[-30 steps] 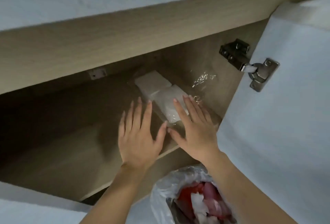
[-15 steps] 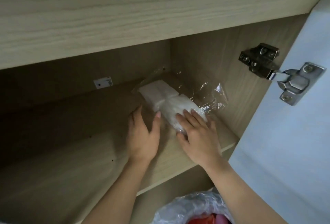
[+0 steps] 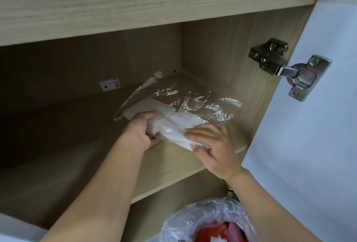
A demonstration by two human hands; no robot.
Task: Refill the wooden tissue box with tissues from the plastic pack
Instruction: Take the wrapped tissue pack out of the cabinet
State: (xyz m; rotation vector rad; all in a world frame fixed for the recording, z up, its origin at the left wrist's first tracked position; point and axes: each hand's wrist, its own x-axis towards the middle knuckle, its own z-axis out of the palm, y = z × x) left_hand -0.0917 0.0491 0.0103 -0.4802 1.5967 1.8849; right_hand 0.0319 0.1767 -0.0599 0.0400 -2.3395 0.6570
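The plastic pack (image 3: 179, 110) lies on the shelf (image 3: 173, 164) near its front right corner, long axis running from back left to front right. The left hand (image 3: 140, 134) is clamped on its near left side; the right hand (image 3: 210, 143) pinches its front end. Crinkly clear film sags loosely over soft white folded tissues (image 3: 173, 124). The wooden tissue box is not in view.

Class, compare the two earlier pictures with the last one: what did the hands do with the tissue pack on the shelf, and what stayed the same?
Both hands went from lying flat by the pack to gripping it: the left hand curled around its near-left end, the right hand pinched the near-right corner. The pack slid toward the shelf's front edge, its loose plastic trailing behind. The shelf, open door and bag below stayed put.
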